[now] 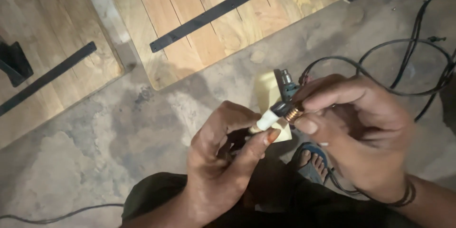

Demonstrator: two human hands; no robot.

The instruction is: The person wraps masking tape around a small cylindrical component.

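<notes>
Across the upper left of the frame, two pale wooden panels (199, 14) are lying flat on the concrete floor (85, 161), each with a dark metal strip (223, 7) running along it, probably laid face down so the strips can be reached from above. Looping through the upper right, a black cable (408, 62) is trailing over the floor and curving down toward the middle, where it appears to be feeding the tool being held.

In the lower centre, the person is crouching or sitting low, dark trousers filling the bottom edge and a sandalled foot (313, 161) showing between the arms. The right hand (361, 138), at centre right, is wrapping around a small dark tool (285, 88), its fingers closed firmly on the body while the thumb is pressing beside a copper-coloured coil (295, 112), likely steadying that end. The left hand (223, 161), at lower centre, is pinching a short white sleeve (267, 120) between thumb and curled forefinger, its other fingers folded narrow into the palm; it is holding the sleeve in line with the coil, touching it, as though the two parts belong together. A yellowish scrap (268, 93) is lying behind the tool, partly hidden.
</notes>
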